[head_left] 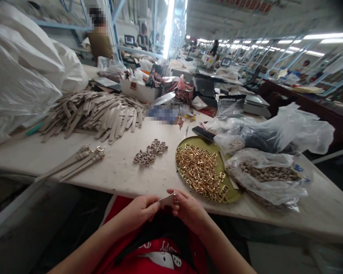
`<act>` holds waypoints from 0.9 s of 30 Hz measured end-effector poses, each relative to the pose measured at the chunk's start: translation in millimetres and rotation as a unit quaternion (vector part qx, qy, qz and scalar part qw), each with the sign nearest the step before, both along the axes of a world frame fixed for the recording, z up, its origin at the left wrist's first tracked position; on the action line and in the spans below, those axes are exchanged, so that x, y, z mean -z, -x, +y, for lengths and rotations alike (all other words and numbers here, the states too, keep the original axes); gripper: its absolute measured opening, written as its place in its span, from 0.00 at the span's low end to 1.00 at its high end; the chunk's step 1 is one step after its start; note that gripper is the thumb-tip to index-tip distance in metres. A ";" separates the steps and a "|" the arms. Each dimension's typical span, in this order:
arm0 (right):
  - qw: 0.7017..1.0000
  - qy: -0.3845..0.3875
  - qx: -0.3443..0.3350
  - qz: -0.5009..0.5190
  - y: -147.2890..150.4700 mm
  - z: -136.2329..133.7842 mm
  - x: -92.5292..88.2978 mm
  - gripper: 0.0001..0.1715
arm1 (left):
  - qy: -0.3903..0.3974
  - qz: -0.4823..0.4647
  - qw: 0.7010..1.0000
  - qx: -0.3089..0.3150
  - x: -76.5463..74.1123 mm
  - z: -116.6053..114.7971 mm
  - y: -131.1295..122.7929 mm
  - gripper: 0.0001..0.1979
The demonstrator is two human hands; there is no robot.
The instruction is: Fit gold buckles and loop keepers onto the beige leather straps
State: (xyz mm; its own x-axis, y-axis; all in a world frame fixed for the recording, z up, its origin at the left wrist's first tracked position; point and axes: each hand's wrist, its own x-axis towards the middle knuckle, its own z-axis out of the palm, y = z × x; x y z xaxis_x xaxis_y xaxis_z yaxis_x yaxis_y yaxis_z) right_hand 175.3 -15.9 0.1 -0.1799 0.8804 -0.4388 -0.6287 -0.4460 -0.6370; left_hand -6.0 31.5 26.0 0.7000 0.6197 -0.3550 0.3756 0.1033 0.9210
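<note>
Between my two hands, just off the table's front edge, is a pale strap (167,200). My left hand (144,208) pinches the strap from the left. At the strap's right end, my right hand (185,207) is closed on a small gold buckle (175,193), partly covered by the fingers. A round gold-coloured tray (236,196) heaped with loose gold buckles (200,169) lies close to my right hand. Small curled strap loops (150,152) sit in a cluster on the table beyond my hands. To the left, several straps with buckles fitted (84,158) lie together.
A big pile of flat straps (103,112) covers the table's (122,179) back left, beside large white plastic sacks (23,64). On the right, a clear bag (268,175) holds more small loops. Boxes and scraps (140,89) crowd the back. Other people (100,42) are farther off.
</note>
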 end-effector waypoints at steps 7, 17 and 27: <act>0.959 -0.117 -0.007 -0.258 17.7 0.5 2.2 0.21 | 0.012 -0.046 0.998 -0.030 5.2 3.6 -13.5 0.12; 0.952 -0.167 0.070 -0.245 31.7 4.0 3.3 0.12 | 0.040 -0.057 0.993 -0.093 7.3 4.3 -17.1 0.13; 0.956 -0.151 0.031 -0.252 32.1 0.2 -3.1 0.12 | 0.025 -0.063 0.990 -0.127 12.9 -6.2 -17.9 0.12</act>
